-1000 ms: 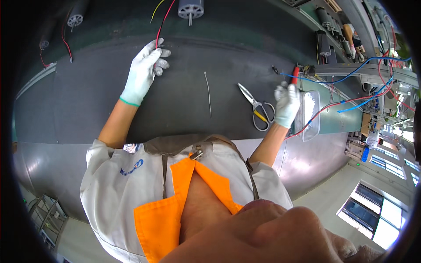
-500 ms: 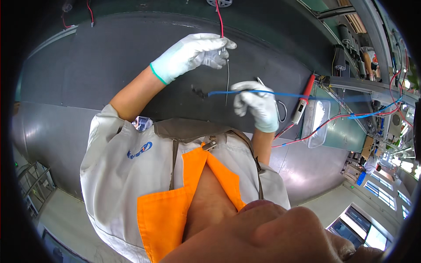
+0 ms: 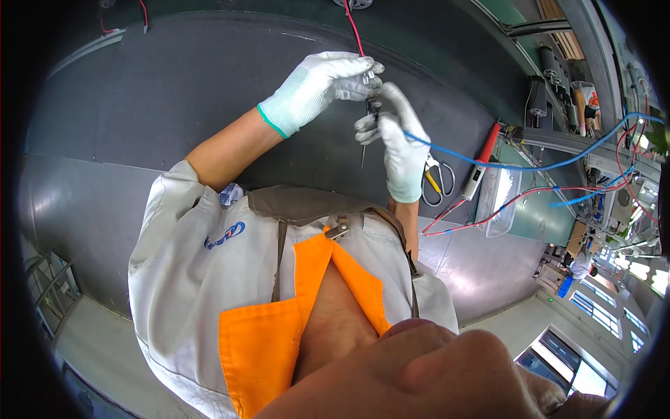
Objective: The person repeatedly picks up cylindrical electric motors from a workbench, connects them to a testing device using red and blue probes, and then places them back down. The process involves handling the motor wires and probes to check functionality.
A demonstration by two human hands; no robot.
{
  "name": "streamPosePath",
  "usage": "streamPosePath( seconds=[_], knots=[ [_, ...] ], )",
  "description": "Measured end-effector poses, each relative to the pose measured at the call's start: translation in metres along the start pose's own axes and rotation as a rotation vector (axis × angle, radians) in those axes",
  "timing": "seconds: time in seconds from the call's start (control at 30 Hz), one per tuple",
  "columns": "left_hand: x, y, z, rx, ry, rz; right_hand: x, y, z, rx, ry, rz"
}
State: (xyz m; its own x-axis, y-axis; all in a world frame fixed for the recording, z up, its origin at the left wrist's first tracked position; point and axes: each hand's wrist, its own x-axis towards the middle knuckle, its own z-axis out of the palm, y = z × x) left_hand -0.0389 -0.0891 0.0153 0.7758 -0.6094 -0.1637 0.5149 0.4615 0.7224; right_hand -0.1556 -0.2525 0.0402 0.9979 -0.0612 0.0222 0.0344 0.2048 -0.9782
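Both my hands wear white knit gloves and meet over the dark table mat. My left hand (image 3: 331,78) pinches a red wire (image 3: 354,35) that hangs in from above, with small clear pieces at its fingertips. Beside it, my right hand (image 3: 399,143) closes round a small black piece (image 3: 373,107) on the end of a blue wire (image 3: 488,165); its exact kind is hard to make out. Below the fingers a thin metal rod (image 3: 363,156) points down. The blue wire runs off to the right. Fingers partly hide where the black piece meets the red wire.
Scissors (image 3: 436,183) with a yellow part lie right of my right hand. Past them are a red-and-white pen-shaped tool (image 3: 481,160) on a red cable and a clear plastic tray (image 3: 515,215). A metal frame (image 3: 551,131) stands at the right.
My right hand has moved up and left to my left hand, bringing the black piece and blue wire along. The scissors are now more exposed. My left hand has shifted slightly right.
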Motion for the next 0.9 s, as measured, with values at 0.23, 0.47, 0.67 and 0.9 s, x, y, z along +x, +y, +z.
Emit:
streamPosePath(
  seconds=[0.23, 0.47, 0.67, 0.9],
  knots=[
    [0.001, 0.0, 0.007, 0.011, 0.053, 0.018, 0.017, 0.008, 0.001, 0.135, 0.051, -0.098],
    [-0.001, 0.0, 0.018, -0.052, 0.059, 0.044, 0.019, 0.014, 0.005, 0.153, 0.072, -0.113],
    [0.0, -0.005, 0.02, -0.133, 0.05, 0.036, 0.019, 0.014, 0.002, 0.143, 0.047, -0.13],
    [0.002, -0.006, 0.022, -0.151, 0.034, 0.033, 0.02, 0.013, 0.001, 0.127, 0.06, -0.141]
  ],
)
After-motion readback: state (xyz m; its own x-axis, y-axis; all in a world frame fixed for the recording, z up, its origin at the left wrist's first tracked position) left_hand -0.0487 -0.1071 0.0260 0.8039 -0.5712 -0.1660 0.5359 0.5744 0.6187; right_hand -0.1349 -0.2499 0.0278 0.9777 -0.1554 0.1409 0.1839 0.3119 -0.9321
